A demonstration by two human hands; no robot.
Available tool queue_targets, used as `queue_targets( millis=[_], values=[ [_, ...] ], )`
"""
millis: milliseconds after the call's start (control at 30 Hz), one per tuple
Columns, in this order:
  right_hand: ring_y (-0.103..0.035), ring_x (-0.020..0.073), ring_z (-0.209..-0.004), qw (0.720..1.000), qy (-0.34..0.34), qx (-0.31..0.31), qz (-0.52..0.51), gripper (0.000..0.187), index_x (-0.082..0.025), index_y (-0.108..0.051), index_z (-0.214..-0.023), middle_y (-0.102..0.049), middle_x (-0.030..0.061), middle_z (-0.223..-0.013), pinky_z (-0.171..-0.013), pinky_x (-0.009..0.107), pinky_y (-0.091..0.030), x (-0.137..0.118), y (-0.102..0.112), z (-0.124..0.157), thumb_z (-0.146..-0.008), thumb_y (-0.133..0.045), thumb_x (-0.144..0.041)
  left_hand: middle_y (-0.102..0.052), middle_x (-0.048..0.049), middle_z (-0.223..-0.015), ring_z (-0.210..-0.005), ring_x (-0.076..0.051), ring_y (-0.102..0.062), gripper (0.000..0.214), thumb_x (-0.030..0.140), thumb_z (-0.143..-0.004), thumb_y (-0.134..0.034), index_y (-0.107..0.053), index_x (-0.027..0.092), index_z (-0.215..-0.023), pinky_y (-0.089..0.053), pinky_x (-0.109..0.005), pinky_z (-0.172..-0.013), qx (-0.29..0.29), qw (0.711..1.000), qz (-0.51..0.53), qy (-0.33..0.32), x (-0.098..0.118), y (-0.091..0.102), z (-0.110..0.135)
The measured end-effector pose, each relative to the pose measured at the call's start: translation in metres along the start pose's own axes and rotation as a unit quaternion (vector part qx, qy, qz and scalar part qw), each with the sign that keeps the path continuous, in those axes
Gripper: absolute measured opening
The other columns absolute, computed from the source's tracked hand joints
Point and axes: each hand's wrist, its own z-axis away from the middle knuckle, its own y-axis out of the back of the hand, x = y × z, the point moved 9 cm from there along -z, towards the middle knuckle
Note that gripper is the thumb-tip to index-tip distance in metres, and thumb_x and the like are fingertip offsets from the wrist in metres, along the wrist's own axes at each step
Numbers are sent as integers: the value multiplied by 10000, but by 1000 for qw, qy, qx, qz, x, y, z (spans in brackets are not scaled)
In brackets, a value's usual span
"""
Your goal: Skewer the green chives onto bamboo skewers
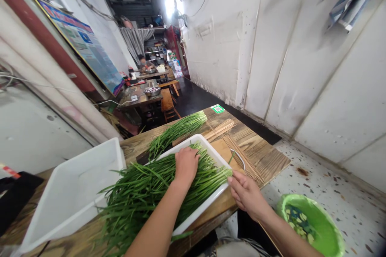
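A heap of green garlic chives (157, 180) fills a white plastic tray (208, 144), with the leafy ends hanging over its left side. My left hand (186, 164) lies on top of the heap, fingers curled down into the chives and fingertips partly hidden. At the tray's right corner, my right hand (245, 190) pinches the pale stem ends of some chives between thumb and fingers. A thin stick (269, 241) shows below my right wrist; whether that hand holds it, I cannot tell.
Another bunch of chives (181, 128) lies behind the tray. Wooden skewers (244, 158) lie beside a cutting board (221, 148). A white bin (75, 184) stands left; a green-lined bucket (327, 221) is on the floor at right. A person sits far back.
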Motion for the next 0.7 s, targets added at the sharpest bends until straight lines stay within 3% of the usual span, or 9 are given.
queue_targets(
  millis=[167,400,533,700],
  values=[
    [-125,9,-272,1000,1,-7,4,357,-153,-508,-966,-304,-141,-371,-254,111,-140,-2,-2,0,-772,-551,-449,-632,-79,-818,-873,-232,-526,238,340,-797,-492,-697,218,-797,-334,-340,-758,-3,1000,21,23,-5,-7,-4],
    [-115,7,-280,1000,2,1,9,330,-158,-503,-935,-291,-142,-374,-255,105,-130,-2,0,0,-776,-551,-443,-634,-39,-912,-909,-210,-526,121,225,-712,-577,-694,219,-741,-333,-337,-789,31,994,99,46,-7,-7,-4],
    [-123,10,-284,1000,3,0,11,322,-158,-499,-934,-296,-139,-376,-259,107,-129,-2,0,1,-783,-543,-439,-645,-14,-920,-898,-211,-546,89,205,-658,-597,-668,218,-710,-359,-326,-755,9,985,147,89,-16,-9,-3],
    [-113,11,-289,1000,2,-2,9,330,-155,-508,-944,-286,-140,-375,-268,115,-112,-4,-1,2,-779,-543,-440,-667,-9,-934,-923,-191,-556,68,234,-685,-611,-673,213,-704,-358,-321,-822,45,982,178,33,-11,6,-4]
  ],
)
